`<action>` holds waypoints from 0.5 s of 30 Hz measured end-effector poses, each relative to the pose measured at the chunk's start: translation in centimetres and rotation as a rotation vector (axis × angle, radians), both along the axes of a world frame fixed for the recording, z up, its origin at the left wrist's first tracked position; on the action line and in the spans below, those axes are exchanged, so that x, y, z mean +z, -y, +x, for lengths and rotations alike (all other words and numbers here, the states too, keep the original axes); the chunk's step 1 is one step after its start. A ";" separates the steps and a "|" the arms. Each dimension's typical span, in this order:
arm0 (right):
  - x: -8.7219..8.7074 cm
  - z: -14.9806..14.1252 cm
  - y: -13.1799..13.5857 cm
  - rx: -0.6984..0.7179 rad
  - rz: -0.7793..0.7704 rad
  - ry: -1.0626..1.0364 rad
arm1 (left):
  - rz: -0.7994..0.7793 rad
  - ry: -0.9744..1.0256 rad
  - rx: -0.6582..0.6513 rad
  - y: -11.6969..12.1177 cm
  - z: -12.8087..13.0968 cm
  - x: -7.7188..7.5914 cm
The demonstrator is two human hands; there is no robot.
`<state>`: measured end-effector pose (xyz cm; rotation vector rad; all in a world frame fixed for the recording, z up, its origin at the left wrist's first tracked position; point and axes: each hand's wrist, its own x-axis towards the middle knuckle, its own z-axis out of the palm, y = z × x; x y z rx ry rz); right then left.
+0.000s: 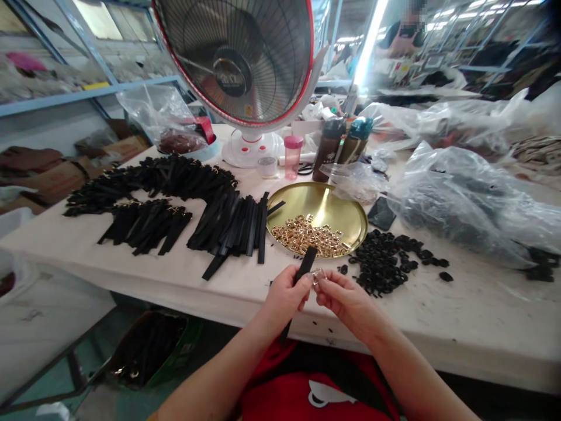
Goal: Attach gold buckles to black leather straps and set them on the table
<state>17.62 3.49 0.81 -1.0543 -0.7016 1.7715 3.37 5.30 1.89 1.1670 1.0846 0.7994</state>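
My left hand (287, 292) is closed around a black strap (306, 261), whose upper end sticks up past the thumb and whose tail hangs below the fist. Between the fingertips of my right hand (344, 297) is a small shiny metal buckle (318, 276), pinched right beside the strap. Whether the strap passes through the buckle cannot be made out. Just beyond both hands sits a round gold tray (325, 202) with a heap of gold buckles (309, 235). A pile of small black pieces (382, 260) lies to the right of the tray.
Bundles of black straps (232, 225) cover the table's (210, 304) left side. A large fan (239, 70) stands behind them, near a pink cup (293, 156) and dark bottles (328, 149). Clear plastic bags (464, 199) fill the right. Below the table is a green bin (175, 356).
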 end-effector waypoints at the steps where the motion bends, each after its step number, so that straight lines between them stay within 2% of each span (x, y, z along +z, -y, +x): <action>1: -0.2 -0.2 0.6 0.018 0.009 0.030 | -0.006 -0.026 -0.014 0.3 -0.1 0.1; 5: -1.0 -0.4 1.5 -0.010 0.138 0.244 | -0.015 -0.168 -0.053 1.3 -0.5 0.1; 9: -1.5 -0.2 1.8 -0.102 0.238 0.317 | 0.022 -0.222 -0.088 1.7 -0.6 -0.4; 12: -1.7 0.2 1.9 -0.166 0.168 0.273 | 0.043 -0.185 -0.124 2.1 -0.8 -1.0; 15: -1.7 0.6 1.9 -0.283 0.012 0.026 | 0.115 -0.284 -0.173 2.6 -1.3 -1.2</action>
